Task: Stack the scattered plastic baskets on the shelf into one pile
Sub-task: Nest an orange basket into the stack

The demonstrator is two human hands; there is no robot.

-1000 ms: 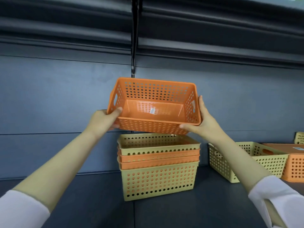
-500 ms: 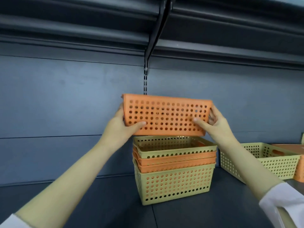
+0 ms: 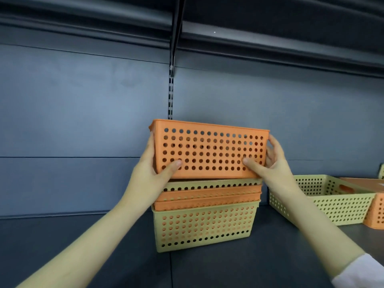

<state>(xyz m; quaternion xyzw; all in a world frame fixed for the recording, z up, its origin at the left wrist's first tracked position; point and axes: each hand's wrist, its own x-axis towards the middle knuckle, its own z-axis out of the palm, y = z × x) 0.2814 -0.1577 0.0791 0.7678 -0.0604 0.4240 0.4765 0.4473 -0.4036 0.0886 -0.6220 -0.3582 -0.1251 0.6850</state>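
Observation:
An orange perforated basket (image 3: 209,149) is held upright just above the pile, its bottom edge level with the rim of the top basket. My left hand (image 3: 152,173) grips its left end with the thumb across the front wall. My right hand (image 3: 270,161) grips its right end the same way. Below it stands the pile (image 3: 204,223): a yellow-green basket at the bottom, two orange ones nested in it, and a yellow-green one on top. The pile stands on the dark shelf (image 3: 83,242).
To the right on the shelf lie a loose yellow-green basket (image 3: 332,202) and an orange basket (image 3: 376,210) beside it, cut off by the frame edge. A dark upper shelf (image 3: 249,28) overhangs. The grey back panel has a slotted upright (image 3: 170,96).
The orange basket was tilted with its opening toward me, then turned upright and came down onto the top of the pile. Both hands kept hold of its ends.

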